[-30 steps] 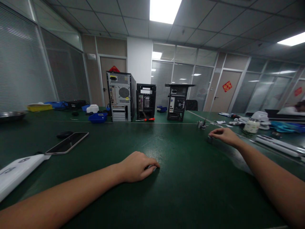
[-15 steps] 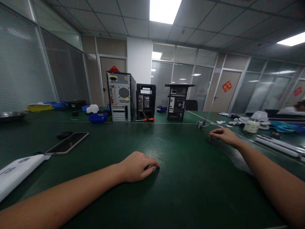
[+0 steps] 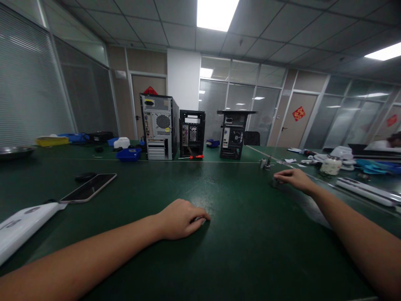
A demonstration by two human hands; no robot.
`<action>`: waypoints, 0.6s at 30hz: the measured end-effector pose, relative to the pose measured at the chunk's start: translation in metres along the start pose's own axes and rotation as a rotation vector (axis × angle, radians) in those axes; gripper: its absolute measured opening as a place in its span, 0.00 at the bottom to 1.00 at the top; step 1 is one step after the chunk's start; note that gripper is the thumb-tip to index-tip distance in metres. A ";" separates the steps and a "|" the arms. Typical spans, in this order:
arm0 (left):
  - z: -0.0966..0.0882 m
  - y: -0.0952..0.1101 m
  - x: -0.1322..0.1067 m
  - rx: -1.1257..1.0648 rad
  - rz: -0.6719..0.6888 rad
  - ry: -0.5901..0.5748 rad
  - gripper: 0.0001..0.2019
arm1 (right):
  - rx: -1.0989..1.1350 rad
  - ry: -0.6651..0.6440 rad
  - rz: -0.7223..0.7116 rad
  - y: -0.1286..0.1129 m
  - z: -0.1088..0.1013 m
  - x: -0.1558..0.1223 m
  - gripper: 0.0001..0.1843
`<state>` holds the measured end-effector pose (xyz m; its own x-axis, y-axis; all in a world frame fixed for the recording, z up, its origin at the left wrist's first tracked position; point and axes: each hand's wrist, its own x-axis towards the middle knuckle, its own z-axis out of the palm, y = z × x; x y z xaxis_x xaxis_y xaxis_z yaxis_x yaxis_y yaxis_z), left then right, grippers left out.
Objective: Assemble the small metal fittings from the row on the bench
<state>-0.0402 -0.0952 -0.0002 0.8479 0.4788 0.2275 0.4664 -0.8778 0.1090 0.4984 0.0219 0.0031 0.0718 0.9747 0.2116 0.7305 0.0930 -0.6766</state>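
My left hand [image 3: 180, 218] rests on the green table [image 3: 244, 251] near its middle, fingers curled over a small pale object that shows only as a sliver under the fingertips. My right hand [image 3: 294, 179] reaches out to the right, palm down, its fingertips pinching a small grey metal part [image 3: 275, 182] on the table surface. A few more small metal parts [image 3: 265, 164] stand just beyond that hand.
Three computer cases [image 3: 159, 126] [image 3: 191, 133] [image 3: 234, 134] stand at the back, with a red-handled screwdriver [image 3: 192, 157] and a blue bin [image 3: 129, 155] near them. A phone [image 3: 89, 187] and a white device [image 3: 21, 225] lie left. Clutter and a white bar [image 3: 366, 190] lie right.
My right hand has shifted very slightly left and away with the small metal part. My left hand has not moved.
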 end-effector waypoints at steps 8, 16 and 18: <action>0.000 0.000 0.000 0.005 -0.005 -0.006 0.15 | -0.013 0.000 -0.019 0.000 0.000 0.001 0.26; 0.003 -0.003 0.000 0.017 -0.001 -0.005 0.15 | -0.065 -0.008 -0.045 0.000 -0.001 0.000 0.26; 0.002 -0.002 -0.001 0.018 -0.006 -0.007 0.15 | -0.066 -0.004 -0.046 -0.003 0.000 -0.002 0.26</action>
<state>-0.0413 -0.0940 -0.0028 0.8465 0.4846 0.2204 0.4763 -0.8744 0.0930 0.4965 0.0194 0.0045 0.0347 0.9706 0.2383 0.7762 0.1240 -0.6181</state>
